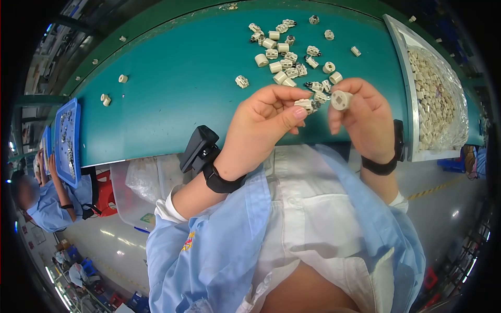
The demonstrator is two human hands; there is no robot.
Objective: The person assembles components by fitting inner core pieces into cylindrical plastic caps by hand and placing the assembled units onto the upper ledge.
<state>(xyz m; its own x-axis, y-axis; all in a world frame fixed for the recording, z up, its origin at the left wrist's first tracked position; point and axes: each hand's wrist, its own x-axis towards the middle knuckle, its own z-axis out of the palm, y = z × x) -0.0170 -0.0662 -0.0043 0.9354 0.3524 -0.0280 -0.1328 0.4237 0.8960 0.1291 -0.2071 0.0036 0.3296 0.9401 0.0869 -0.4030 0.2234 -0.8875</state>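
Between the thumb and forefinger of my left hand (266, 117) is a small white plastic part with dark metal bits (305, 106). My right hand (368, 115) pinches a white cylindrical cap (340, 100), its end with a square opening turned toward me. The two pieces are close together but apart, above the green work surface (177, 99). Just beyond my fingers lies a loose scatter of similar white caps (261, 60) and slotted white parts with metal bits (291, 56). My other fingers curl behind the held pieces and are partly hidden.
A metal-edged tray (409, 104) heaped with small white parts (433, 99) in clear plastic stands at the right. On the left is a blue tray (77, 141) with small metal pieces. A co-worker in a blue shirt (57, 203) sits beyond it. A plastic bin (122, 190) is below the edge.
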